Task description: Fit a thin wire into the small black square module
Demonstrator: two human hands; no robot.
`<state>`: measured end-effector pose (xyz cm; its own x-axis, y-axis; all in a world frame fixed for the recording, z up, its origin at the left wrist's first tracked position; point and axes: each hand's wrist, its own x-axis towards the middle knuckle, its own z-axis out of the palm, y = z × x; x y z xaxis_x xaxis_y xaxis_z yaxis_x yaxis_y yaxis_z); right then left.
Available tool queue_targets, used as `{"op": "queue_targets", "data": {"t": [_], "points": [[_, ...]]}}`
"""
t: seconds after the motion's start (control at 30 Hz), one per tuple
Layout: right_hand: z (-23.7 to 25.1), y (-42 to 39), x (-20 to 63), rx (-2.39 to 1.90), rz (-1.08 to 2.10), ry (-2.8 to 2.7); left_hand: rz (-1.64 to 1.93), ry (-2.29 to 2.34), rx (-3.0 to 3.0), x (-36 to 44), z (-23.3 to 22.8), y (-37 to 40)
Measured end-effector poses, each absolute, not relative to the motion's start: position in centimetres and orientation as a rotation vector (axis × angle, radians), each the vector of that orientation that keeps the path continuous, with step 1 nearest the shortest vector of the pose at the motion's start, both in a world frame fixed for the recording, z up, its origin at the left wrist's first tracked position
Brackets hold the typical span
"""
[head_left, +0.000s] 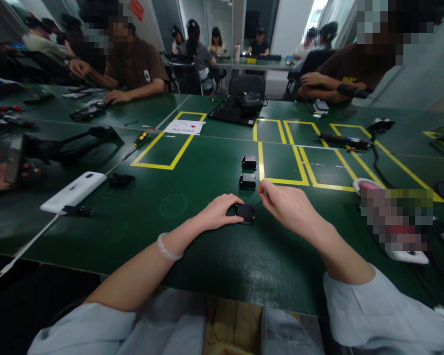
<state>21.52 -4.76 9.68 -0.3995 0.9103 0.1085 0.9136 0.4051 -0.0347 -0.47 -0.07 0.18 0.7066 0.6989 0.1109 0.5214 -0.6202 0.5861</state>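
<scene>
My left hand (221,212) grips a small black rectangular block (245,214) on the green table, thumb at its near edge and fingers at its far left. At its right side, my right hand (290,204) is closed in a pinch on a thin dark strand (258,203) that reaches toward the block. Whether the strand is a cable or a slim tool, I cannot tell. Just beyond stand two similar black blocks, a nearer one (247,181) and a farther one (249,162), apart from each other.
To the left lie a white power strip (74,191) and a yellow-black screwdriver (140,139). Yellow tape (284,181) outlines rectangles on the table. A black tray (225,114) lies farther back. An electric screwdriver (346,141) and its cord are at right. Other people sit around the table.
</scene>
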Motion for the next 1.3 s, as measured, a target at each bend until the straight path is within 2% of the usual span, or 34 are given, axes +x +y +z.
{"op": "queue_targets", "data": {"t": [0.13,0.37,0.97,1.3], "points": [[9.71,-4.88,21.60,-1.605,0.002,-2.517,0.452,0.933,2.381,-0.43,0.30,-0.15],[9.51,-4.62,21.44,-1.719,-0.122,-2.540,0.451,0.936,2.387,-0.38,0.28,-0.11],[9.71,-4.77,21.77,-1.444,0.098,-2.539,0.457,0.933,2.391,-0.52,-0.07,-0.02],[9.81,-4.60,21.53,-1.649,-0.009,-2.551,0.457,0.936,2.373,-0.43,0.07,-0.04]]}}
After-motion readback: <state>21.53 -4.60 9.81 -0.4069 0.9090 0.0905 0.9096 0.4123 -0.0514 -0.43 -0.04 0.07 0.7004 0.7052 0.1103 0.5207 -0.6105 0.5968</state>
